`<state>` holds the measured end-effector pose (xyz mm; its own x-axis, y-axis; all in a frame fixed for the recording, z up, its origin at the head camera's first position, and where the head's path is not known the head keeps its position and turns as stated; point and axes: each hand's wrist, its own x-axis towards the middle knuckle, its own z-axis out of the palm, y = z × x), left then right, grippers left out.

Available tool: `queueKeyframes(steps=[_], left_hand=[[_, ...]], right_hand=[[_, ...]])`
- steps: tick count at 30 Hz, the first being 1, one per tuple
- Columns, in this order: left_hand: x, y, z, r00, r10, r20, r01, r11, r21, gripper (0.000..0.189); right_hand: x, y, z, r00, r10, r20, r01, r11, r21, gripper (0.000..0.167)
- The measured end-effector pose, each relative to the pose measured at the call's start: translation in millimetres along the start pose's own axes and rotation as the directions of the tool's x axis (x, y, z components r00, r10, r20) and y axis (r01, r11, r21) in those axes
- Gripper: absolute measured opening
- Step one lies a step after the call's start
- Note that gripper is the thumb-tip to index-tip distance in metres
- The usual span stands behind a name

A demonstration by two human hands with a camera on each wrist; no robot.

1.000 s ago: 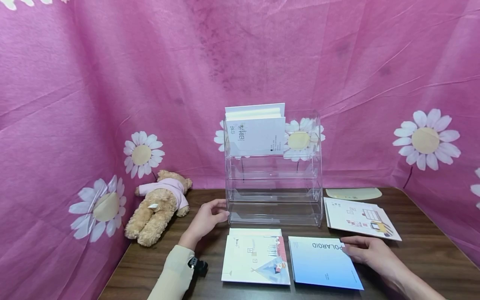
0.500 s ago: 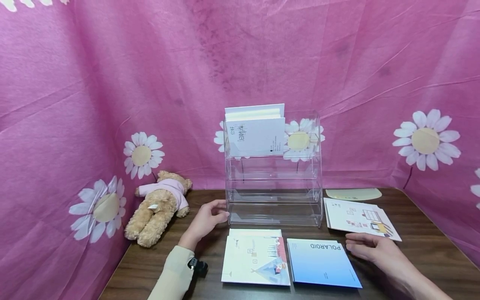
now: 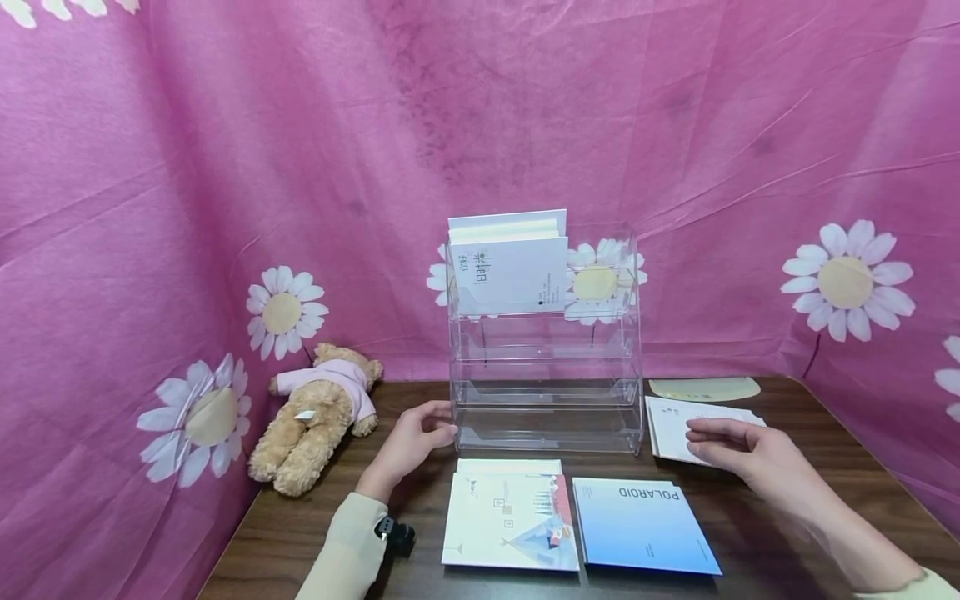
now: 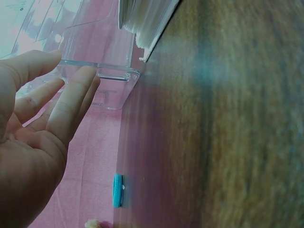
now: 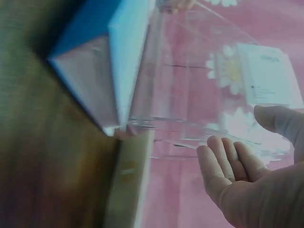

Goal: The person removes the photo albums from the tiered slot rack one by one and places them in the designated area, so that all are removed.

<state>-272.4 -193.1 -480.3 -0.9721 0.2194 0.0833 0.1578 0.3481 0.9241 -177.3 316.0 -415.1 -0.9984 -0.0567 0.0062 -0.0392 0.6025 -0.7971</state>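
A clear acrylic tiered rack [image 3: 547, 425] stands mid-table, with white-covered notebooks [image 3: 510, 275] upright in its top tier at the left. My left hand [image 3: 412, 442] is at its lower left side; in the left wrist view the fingertips [image 4: 85, 73] meet the clear edge, fingers fairly straight. My right hand [image 3: 757, 458] reaches over the white notebooks [image 3: 671, 425] right of the rack, partly covering them. Its thumb and fingers are apart, with nothing between them in the right wrist view. In front lie a blue POLAROID notebook [image 3: 645, 525] and cream notebooks with a tent drawing [image 3: 510, 521].
A teddy bear [image 3: 318, 417] in a lilac top lies at the left of the dark wooden table [image 3: 277, 542]. A pale flat piece [image 3: 705, 388] lies at the back right. Pink daisy-printed cloth [image 3: 375, 125] hangs behind the table.
My right hand has left the blue notebook's edge and moved up and away to over the white notebooks at the right. The blue notebook shifted slightly left. My left hand stays put.
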Motion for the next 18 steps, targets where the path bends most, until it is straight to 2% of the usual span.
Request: queueKeyframes(steps=[3,9,18], left_hand=[[-0.8,0.1,-0.1,1.000,0.015,0.008,-0.015,1.000,0.000,0.048],[-0.2,-1.8,-1.5,1.000,0.018,0.012,-0.018,1.000,-0.012,0.050],[0.7,-1.4,-3.0,1.000,0.023,0.017,-0.023,1.000,-0.002,0.050]], right_hand=[[7.1,-12,-6,1.000,-0.022,-0.005,0.022,0.999,-0.026,0.056],[20.0,-33,-7,0.999,-0.049,-0.016,0.050,0.995,0.082,0.060],[38.2,-59,-5,0.998,-0.055,-0.025,0.058,0.991,0.124,0.065]])
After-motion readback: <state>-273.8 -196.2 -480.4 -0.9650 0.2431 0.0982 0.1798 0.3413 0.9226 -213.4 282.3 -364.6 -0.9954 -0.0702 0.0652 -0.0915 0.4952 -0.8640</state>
